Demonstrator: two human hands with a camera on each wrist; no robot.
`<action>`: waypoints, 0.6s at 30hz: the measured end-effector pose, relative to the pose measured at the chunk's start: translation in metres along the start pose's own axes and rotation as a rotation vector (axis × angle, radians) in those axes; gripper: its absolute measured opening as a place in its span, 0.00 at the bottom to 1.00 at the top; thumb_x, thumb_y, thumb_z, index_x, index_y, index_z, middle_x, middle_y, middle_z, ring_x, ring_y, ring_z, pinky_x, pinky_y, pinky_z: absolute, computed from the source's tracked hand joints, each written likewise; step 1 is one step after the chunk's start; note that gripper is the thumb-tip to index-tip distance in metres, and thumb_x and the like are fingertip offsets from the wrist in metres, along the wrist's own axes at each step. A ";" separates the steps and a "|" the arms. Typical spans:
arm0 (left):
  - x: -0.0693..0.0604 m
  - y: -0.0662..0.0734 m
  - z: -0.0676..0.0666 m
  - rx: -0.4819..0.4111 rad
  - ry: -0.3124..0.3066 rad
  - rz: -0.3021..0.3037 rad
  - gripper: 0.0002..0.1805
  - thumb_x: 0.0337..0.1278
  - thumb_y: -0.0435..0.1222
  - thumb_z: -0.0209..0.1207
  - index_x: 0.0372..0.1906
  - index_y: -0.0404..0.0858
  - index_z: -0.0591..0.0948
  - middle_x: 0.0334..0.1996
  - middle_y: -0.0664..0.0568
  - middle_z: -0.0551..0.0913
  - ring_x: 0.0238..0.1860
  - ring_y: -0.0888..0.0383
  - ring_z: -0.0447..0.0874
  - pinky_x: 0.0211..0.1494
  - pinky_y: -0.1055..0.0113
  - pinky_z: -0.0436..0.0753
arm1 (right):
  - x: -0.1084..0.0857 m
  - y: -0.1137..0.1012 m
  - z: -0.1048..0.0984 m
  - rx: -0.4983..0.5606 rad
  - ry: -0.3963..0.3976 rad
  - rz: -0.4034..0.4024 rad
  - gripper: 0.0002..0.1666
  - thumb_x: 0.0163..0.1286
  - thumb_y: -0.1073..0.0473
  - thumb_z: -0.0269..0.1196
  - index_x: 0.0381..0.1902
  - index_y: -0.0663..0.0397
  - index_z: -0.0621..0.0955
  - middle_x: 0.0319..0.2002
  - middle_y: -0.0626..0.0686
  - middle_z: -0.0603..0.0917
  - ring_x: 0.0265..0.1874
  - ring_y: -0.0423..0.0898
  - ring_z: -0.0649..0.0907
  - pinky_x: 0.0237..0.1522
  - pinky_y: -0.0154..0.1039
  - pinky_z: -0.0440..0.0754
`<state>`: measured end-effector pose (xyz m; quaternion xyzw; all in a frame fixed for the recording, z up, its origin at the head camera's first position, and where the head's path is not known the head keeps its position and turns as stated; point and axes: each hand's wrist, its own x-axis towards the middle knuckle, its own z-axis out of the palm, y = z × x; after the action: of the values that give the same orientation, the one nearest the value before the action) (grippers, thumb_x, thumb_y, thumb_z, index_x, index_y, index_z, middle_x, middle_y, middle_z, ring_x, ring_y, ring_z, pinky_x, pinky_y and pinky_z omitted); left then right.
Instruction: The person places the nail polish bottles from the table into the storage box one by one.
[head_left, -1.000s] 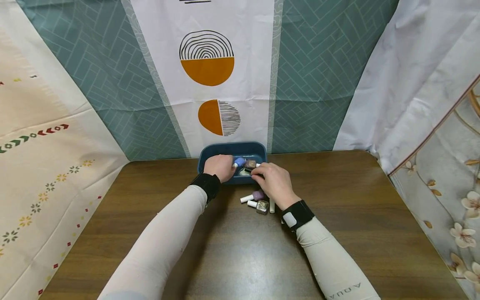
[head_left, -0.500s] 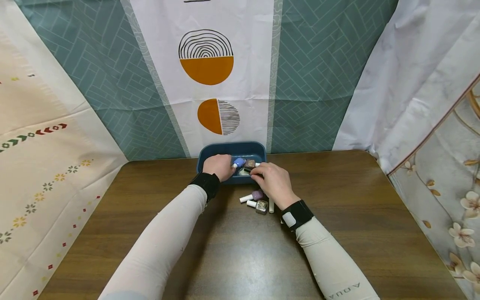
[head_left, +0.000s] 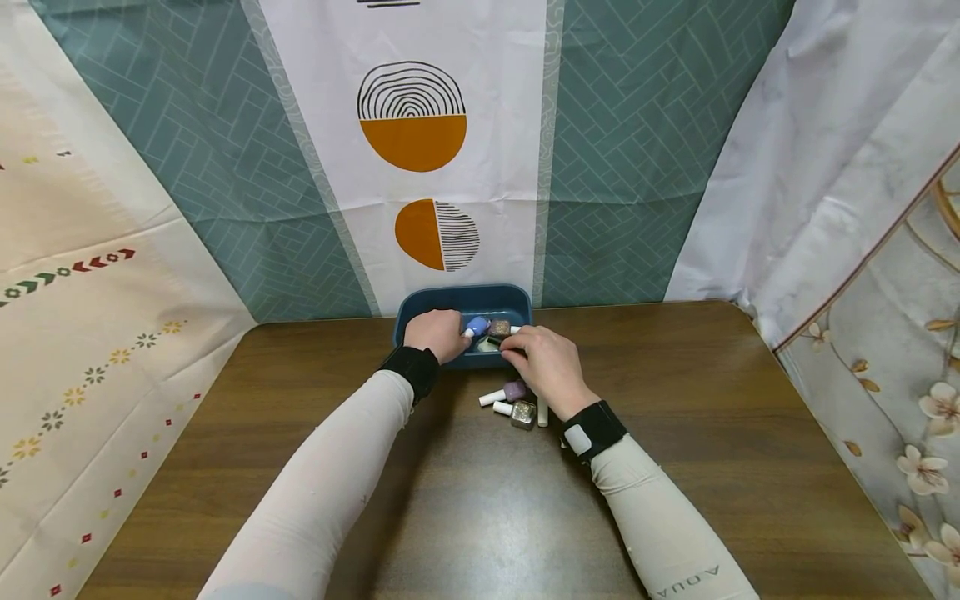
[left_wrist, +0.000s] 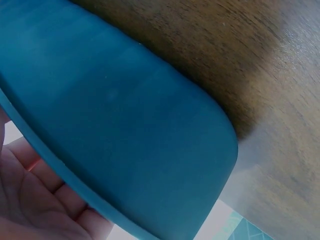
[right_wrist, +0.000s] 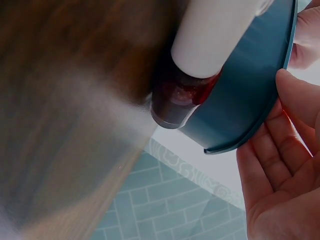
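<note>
A blue bin [head_left: 463, 362] stands at the table's back edge with several nail polish bottles in it. My left hand [head_left: 437, 333] reaches into its left half, fingers bent behind the rim; the tips lie hidden beside the white cap of a blue bottle [head_left: 477, 325]. My right hand [head_left: 551, 362] is at the front right of the bin, its thumb [right_wrist: 295, 92] at the rim and its fingertips beside a dark cap [head_left: 494, 341]. Whether either hand grips anything is hidden. Close by lies a glittery brown bottle [head_left: 500, 328].
On the brown table [head_left: 480, 500], in front of the bin, lie a purple bottle [head_left: 515, 390] and a gold glitter bottle [head_left: 524, 414]. A dark red bottle [right_wrist: 175, 100] with a white cap lies beneath my right wrist. Patterned cloth [head_left: 630, 167] hangs behind the table.
</note>
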<state>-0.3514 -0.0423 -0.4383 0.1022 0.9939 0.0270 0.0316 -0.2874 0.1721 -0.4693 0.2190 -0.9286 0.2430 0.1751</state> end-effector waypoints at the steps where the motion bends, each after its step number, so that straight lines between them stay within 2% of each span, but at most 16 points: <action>1: 0.000 -0.001 0.000 -0.001 0.001 0.001 0.15 0.75 0.47 0.69 0.34 0.40 0.89 0.22 0.52 0.80 0.29 0.52 0.81 0.33 0.58 0.77 | 0.000 0.000 0.000 0.000 0.001 -0.001 0.04 0.76 0.54 0.76 0.45 0.43 0.95 0.42 0.45 0.91 0.45 0.47 0.88 0.43 0.49 0.86; 4: 0.000 -0.001 0.001 -0.002 0.001 -0.003 0.16 0.74 0.47 0.69 0.34 0.40 0.88 0.23 0.52 0.80 0.29 0.52 0.80 0.33 0.57 0.77 | 0.000 0.000 0.001 0.000 0.002 -0.001 0.04 0.76 0.55 0.76 0.45 0.43 0.95 0.42 0.45 0.91 0.44 0.47 0.88 0.42 0.49 0.86; 10: 0.000 -0.002 0.000 -0.001 0.003 -0.019 0.17 0.74 0.49 0.69 0.39 0.39 0.89 0.24 0.51 0.81 0.31 0.50 0.82 0.35 0.56 0.80 | 0.000 0.000 0.001 0.001 0.011 -0.008 0.04 0.75 0.55 0.76 0.45 0.43 0.95 0.40 0.45 0.90 0.42 0.47 0.87 0.40 0.48 0.85; 12: 0.003 -0.006 0.004 -0.002 0.019 -0.003 0.18 0.74 0.51 0.69 0.37 0.39 0.89 0.23 0.52 0.79 0.29 0.51 0.80 0.33 0.58 0.78 | 0.000 0.000 0.001 0.002 0.014 -0.011 0.03 0.75 0.55 0.76 0.44 0.43 0.95 0.39 0.45 0.89 0.40 0.46 0.86 0.39 0.48 0.84; 18: -0.001 -0.007 0.004 -0.019 0.027 0.007 0.26 0.77 0.56 0.66 0.30 0.39 0.87 0.19 0.53 0.72 0.27 0.51 0.79 0.30 0.60 0.73 | 0.000 0.000 0.000 -0.002 0.010 -0.013 0.03 0.75 0.56 0.76 0.45 0.43 0.95 0.39 0.45 0.89 0.40 0.47 0.86 0.39 0.48 0.84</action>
<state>-0.3518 -0.0492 -0.4427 0.1050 0.9936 0.0378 0.0191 -0.2874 0.1722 -0.4692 0.2236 -0.9266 0.2419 0.1814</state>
